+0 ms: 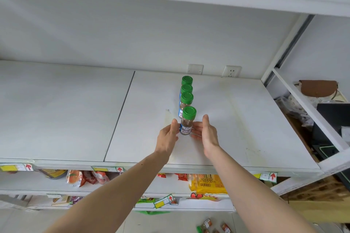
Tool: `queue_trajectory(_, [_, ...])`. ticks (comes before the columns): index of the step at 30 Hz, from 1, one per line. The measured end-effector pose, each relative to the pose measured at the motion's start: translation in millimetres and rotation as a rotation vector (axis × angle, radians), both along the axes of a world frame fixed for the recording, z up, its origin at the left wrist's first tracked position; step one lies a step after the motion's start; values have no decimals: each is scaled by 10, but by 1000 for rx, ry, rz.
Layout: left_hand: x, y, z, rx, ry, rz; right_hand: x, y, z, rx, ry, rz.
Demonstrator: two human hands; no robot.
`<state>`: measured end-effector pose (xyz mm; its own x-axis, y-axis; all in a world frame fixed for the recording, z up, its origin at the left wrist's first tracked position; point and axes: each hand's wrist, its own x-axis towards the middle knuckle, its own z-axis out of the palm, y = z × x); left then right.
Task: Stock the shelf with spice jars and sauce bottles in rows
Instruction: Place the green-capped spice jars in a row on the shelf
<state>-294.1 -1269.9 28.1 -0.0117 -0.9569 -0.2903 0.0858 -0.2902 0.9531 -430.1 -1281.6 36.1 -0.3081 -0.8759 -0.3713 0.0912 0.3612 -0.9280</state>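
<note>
From the head camera, a white shelf (75, 111) spreads wide, its board split by a seam left of centre. On the right-hand panel four spice jars with green caps stand upright in a single file running from the back wall toward the front edge. The rearmost jar (187, 80) stands close to the wall, the second jar (186, 89) and third jar (186, 100) follow closely, each partly hidden by the one in front.

The front jar (186, 122), filled with brown powder and wearing a white and blue label, sits at the near end of the file. The left hand (168, 134) lies against its left side, thumb and fingertips touching the label. The right hand (205, 131) flanks its right side, fingers straight and relaxed, fingertips reaching the jar's base; whether either hand really grips it I cannot tell.

Two wall sockets (232, 71) sit on the wall behind the row. Price tags (266, 176) with red arrows line the shelf edge. Below, snack packets (208, 183) fill the lower shelves, and more jars (207, 224) lie on the floor. At right, a brown bag (318, 88) rests in a neighbouring unit.
</note>
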Motion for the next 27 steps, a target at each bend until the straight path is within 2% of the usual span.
queue_trajectory(27, [78,-203,25,-35,-24,-78,121,-111,-10,11,-38,5])
